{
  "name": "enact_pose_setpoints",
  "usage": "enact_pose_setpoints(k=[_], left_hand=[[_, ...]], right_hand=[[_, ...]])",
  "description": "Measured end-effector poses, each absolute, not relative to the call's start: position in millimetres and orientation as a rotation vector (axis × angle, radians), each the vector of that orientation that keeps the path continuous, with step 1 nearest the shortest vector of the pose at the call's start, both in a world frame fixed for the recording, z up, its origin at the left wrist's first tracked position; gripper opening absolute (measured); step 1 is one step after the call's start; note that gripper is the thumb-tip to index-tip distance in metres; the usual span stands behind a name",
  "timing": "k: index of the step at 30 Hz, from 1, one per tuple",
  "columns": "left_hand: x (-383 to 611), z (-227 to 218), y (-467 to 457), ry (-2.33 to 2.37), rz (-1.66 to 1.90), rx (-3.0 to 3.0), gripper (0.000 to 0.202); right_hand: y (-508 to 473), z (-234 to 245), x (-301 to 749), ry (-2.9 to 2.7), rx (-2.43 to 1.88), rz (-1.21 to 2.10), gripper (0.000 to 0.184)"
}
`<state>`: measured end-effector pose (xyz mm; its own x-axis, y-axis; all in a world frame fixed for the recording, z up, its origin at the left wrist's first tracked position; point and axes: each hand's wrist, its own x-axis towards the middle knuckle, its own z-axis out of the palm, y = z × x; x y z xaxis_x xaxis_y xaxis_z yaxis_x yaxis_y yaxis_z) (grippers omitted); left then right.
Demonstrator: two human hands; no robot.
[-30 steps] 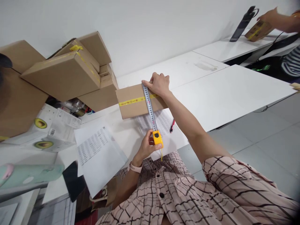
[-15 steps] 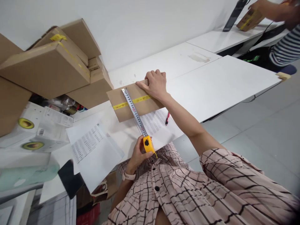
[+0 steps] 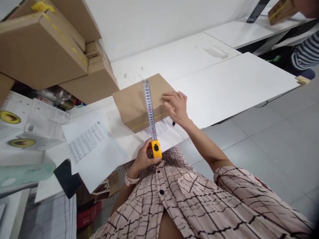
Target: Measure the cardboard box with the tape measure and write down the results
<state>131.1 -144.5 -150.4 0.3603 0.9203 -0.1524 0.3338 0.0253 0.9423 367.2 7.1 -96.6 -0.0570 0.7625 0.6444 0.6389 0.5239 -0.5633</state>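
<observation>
- Left hand [image 3: 144, 157] clamps the yellow tape measure [image 3: 157, 149], its blade extended over the carton [image 3: 132, 103].
- Right hand [image 3: 177, 108], fingers parted, at the carton's right end; contact unclear.
- Carton sits by the desk's [image 3: 219, 89] near edge.
- Measuring seems in hand; next calls for squaring blade to carton edge.

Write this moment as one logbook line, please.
left hand: gripping yellow tape measure | blade: out over cardboard box | right hand: open, by box's right side, contact unclear | box: packing tape on near face
</observation>
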Motion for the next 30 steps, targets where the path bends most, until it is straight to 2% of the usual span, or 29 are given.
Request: enact_pose_setpoints(k=[2, 6, 9, 13, 17, 20, 25, 30], left_hand=[[133, -142, -150, 1.248, 0.553, 1.704, 0.087], [136, -130, -160, 1.227, 0.349, 1.964, 0.088], [137, -127, -166, 1.234, 0.390, 1.968, 0.088], [141, -119, -170, 1.291, 0.617, 1.911, 0.093], [144, -102, -170, 1.245, 0.775, 2.009, 0.079], [136, -84, -157, 1.233, 0.972, 2.143, 0.076], [118, -48, -90, 1.391, 1.446, 2.346, 0.084], [118, -35, -16, 1.712, 1.266, 2.393, 0.069]], right_hand=[[-9, -77, 372, -1.602, -1.134, 0.383, 0.063], [-41, -56, 388, -1.400, -1.028, 0.784, 0.055], [-67, -69, 394, -1.329, -1.077, 0.878, 0.059], [-108, -103, 379, -1.471, -1.190, 1.056, 0.060], [-135, -126, 365, -1.699, -1.198, 1.153, 0.059], [-124, -134, 377, -1.676, -1.308, 1.110, 0.055], [-54, -147, 410, -1.461, -1.816, 0.648, 0.041], [-2, -159, 407, -1.633, -2.105, 0.483, 0.043]])
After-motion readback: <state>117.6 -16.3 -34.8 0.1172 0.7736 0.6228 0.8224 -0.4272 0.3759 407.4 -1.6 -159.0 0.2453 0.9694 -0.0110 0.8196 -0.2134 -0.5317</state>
